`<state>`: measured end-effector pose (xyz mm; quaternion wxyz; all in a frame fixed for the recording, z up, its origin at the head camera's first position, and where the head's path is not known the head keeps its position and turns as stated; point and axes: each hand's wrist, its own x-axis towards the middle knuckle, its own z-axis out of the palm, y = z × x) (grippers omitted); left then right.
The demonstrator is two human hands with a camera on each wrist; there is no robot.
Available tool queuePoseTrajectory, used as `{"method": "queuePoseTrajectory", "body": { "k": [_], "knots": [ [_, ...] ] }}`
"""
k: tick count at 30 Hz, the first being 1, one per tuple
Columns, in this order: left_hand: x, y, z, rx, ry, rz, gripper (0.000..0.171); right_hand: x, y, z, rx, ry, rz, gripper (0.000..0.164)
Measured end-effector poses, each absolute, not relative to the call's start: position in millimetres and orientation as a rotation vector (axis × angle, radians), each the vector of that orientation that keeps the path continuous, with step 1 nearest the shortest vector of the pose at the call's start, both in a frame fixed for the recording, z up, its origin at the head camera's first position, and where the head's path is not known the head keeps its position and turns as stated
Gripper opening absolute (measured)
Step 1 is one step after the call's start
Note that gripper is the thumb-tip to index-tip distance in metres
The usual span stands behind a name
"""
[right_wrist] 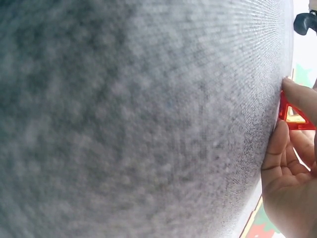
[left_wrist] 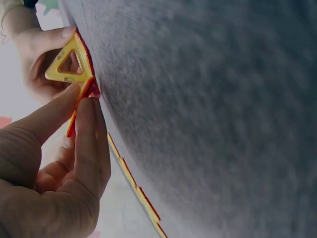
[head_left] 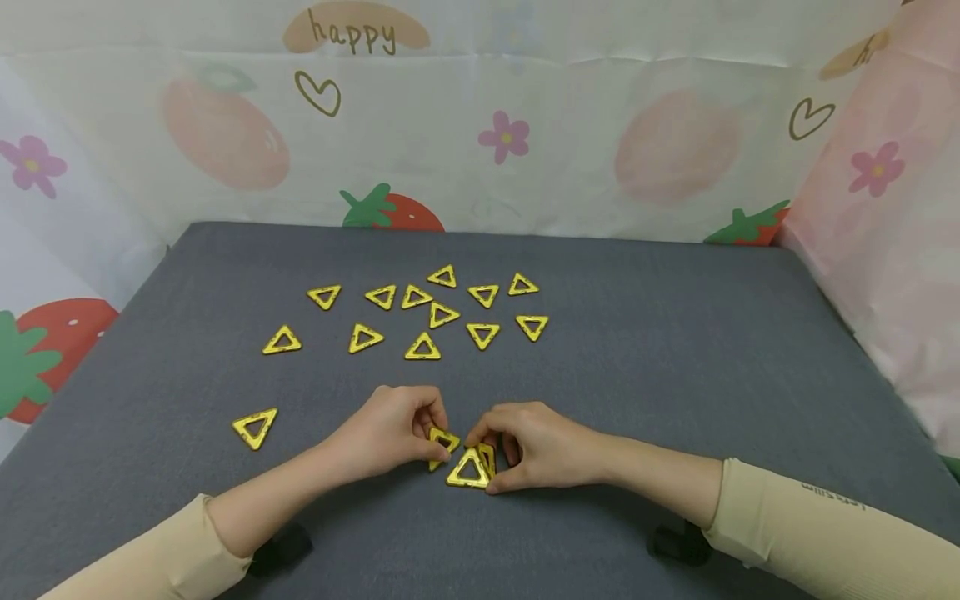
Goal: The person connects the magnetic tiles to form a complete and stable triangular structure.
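Note:
In the head view, my left hand (head_left: 386, 429) pinches a yellow triangular magnetic tile (head_left: 451, 436) between thumb and fingers, tilted up. Just right of it, a second tile (head_left: 467, 481) leans with its point upward. A third tile (head_left: 491, 457) stands at an angle against that one's right side. My right hand (head_left: 551, 443) grips this pair, thumb low at the front corner and fingertips at the top. The left wrist view shows a yellow tile (left_wrist: 68, 77) joined at its edge to the tile in my left fingers. From the right wrist, a red tile face (right_wrist: 301, 127) shows between thumb and fingers.
Several more yellow triangular tiles lie flat farther back on the grey cloth, such as one tile (head_left: 423, 356) in the nearer row. A lone tile (head_left: 243, 427) lies left of my left hand. A printed curtain (head_left: 555, 192) closes off the table's back and sides.

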<state>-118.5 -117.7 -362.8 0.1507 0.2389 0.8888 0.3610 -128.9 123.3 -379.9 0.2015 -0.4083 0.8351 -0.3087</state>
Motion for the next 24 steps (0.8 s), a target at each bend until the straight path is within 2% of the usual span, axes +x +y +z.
{"method": "queuePoseTrajectory", "body": {
  "k": [19, 24],
  "knots": [
    [-114.2, -109.9, -365.4, 0.731, 2.508, 1.061, 0.029, -129.0, 123.8, -381.0, -1.150, 2.314, -0.905, 0.038],
    [-114.5, -110.0, -366.4, 0.744, 2.482, 1.074, 0.029, -128.9, 123.8, -380.5, -1.128, 2.304, -0.925, 0.045]
  ]
}}
